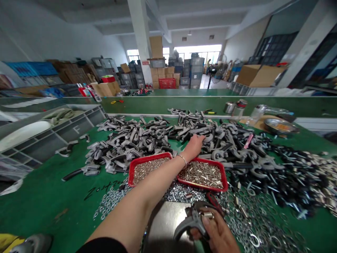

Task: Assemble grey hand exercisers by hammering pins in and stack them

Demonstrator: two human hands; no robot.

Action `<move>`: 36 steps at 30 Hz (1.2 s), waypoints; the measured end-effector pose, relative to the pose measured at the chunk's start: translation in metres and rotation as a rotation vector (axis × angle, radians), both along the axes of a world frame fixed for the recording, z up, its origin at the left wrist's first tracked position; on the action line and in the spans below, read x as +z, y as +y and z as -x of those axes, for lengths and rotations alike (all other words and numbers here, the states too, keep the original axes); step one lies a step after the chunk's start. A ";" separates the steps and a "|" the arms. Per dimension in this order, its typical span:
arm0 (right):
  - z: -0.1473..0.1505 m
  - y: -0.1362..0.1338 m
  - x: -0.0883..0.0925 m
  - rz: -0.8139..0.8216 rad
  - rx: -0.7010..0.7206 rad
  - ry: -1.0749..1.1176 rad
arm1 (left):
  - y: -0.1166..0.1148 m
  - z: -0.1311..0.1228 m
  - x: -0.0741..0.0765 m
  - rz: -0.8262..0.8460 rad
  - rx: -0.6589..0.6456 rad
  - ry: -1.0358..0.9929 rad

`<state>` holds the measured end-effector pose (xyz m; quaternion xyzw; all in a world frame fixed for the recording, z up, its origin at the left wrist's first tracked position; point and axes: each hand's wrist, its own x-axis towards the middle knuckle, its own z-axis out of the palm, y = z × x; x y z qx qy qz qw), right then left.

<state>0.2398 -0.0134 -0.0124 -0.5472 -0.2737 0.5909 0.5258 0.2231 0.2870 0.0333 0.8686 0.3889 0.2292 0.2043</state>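
My left hand [193, 146] reaches over the red trays into a heap of grey and black handle parts. Its fingertips close on a grey hooked handle part [209, 138]; the far side of the fingers is hidden. Low in front of me, my right hand [217, 230] grips a grey clamp with a curved jaw [184, 226]. A small coil spring [207, 214] shows on it by the thumb. Beneath lies a metal plate [164, 225]. The left red tray [131, 172] and the right red tray [224, 177] hold many small metal pins.
Loose washers [112, 200] and rings [275, 240] surround the plate. Black-headed bolts [292, 182] are heaped at right. A grey crate [63, 130] stands at left. Jars [256, 114] and a metal bowl [280, 126] sit at the back right. A red-handled tool [214, 202] lies near my right hand.
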 end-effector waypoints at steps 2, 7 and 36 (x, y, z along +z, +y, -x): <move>-0.004 0.001 0.007 0.041 0.119 0.140 | -0.024 0.020 0.024 -0.025 0.005 -0.120; -0.004 -0.018 0.023 0.004 0.296 -0.156 | -0.150 0.117 0.048 0.449 0.016 -0.588; 0.056 -0.082 0.096 -0.462 0.462 -0.945 | -0.366 0.218 0.016 0.503 0.161 -0.216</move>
